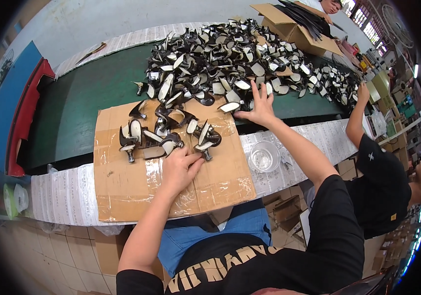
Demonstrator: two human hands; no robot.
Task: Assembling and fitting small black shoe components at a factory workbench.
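Observation:
My left hand (180,169) is over the cardboard sheet (122,191), its fingers curled down against a black shoe heel (170,146) with a pale top face. What its fingertips grip is partly hidden. Several similar heels lie loosely grouped on the cardboard, including one beside my fingers (208,140). Farther right, my right hand (260,108) is spread, thumb and fingers apart, at the near edge of a large heap of heels (210,59). Close to its thumb is a single heel (229,106), overhanging the cardboard's far edge.
The heap covers much of the green belt (87,83). A clear plastic cup (264,156) stands right of the cardboard. An open carton (294,32) with dark sheets is behind the heap. At right, a co-worker's arm (358,110) reaches to the heels; another person is at the back.

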